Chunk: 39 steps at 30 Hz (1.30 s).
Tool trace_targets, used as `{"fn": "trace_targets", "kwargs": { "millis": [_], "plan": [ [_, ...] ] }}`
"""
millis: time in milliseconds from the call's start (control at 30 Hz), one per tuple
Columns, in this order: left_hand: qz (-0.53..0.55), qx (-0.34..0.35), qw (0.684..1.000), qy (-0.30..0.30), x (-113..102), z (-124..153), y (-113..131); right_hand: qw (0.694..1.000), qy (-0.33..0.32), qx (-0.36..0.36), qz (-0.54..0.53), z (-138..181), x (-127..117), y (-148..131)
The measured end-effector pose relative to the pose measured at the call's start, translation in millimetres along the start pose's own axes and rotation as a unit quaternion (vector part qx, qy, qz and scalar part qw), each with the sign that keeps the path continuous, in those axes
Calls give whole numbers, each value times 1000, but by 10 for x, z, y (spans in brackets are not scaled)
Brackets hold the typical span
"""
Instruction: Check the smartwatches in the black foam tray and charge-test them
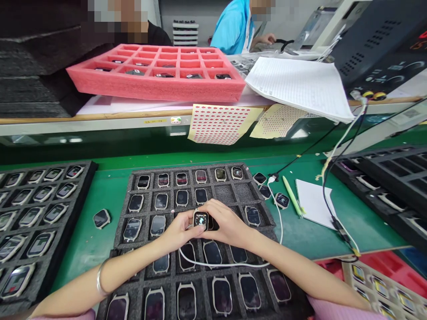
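A smartwatch case (200, 220) with a lit screen and no strap is gripped between my two hands, above the middle of a dark grey foam tray (228, 194). My left hand (182, 229) pinches its left side, the thumb at the lower edge of the screen. Fingers of my right hand (227, 224) close round its top and right side. Several more watch cases lie in the tray's compartments, most with dark screens. A white cable (233, 265) loops below my hands; whether its end touches the held watch is hidden.
Another foam tray of watches (46, 213) stands at left, with a loose watch (101, 218) beside it. At right lie several loose watches, a green pen (292, 195) and white paper (313, 202). A pink foam tray (156, 84) rests on the shelf. Two people sit beyond.
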<state>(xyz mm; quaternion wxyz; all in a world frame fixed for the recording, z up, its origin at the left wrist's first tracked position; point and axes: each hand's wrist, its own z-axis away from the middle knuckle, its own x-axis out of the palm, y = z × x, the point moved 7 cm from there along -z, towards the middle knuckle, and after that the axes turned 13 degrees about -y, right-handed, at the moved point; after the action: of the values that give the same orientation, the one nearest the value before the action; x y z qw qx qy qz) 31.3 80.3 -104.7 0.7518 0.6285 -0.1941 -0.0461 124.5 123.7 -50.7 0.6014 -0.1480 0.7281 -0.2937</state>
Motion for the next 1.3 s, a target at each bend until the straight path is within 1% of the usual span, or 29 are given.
{"fn": "trace_targets", "kwargs": {
  "millis": [133,233,300,367,433,500,533,700,767,867,967,1100,1167,1233,1300],
  "plan": [
    [-16,2,1000,-11,33,-4,-22,999,-11,11,-38,-5,-84,-30],
    [-18,-16,999,-45,95,3,-27,997,-15,25,-70,33,-292,58],
    [-3,-42,997,-65,103,36,-11,998,1,58,-39,98,-465,216],
    [11,-66,995,-68,55,98,31,994,10,105,28,185,-586,410],
    [17,-86,994,-70,-18,176,64,990,-8,127,69,258,-606,555],
    [25,-101,991,-79,-78,249,62,989,-27,123,76,296,-585,625],
    [32,-102,991,-80,-103,277,50,990,-25,121,71,301,-587,644],
    [60,-85,993,-54,-161,325,-22,988,33,144,42,201,-701,756],
    [65,-79,994,-48,-160,323,-30,988,38,145,48,142,-700,789],
    [73,-69,994,-48,-161,319,-25,989,15,133,64,122,-613,782],
    [83,-60,994,-49,-167,316,-33,988,-12,126,87,198,-531,708],
    [97,-47,994,-36,-184,305,-63,977,-23,139,159,243,-564,542],
    [97,-43,994,-36,-183,300,-74,974,-37,128,181,146,-566,429],
    [94,-41,994,-37,-180,297,-87,973,-83,99,193,-32,-480,319],
    [96,-38,994,-36,-181,294,-103,964,-136,80,214,-235,-341,253]
  ]
}}
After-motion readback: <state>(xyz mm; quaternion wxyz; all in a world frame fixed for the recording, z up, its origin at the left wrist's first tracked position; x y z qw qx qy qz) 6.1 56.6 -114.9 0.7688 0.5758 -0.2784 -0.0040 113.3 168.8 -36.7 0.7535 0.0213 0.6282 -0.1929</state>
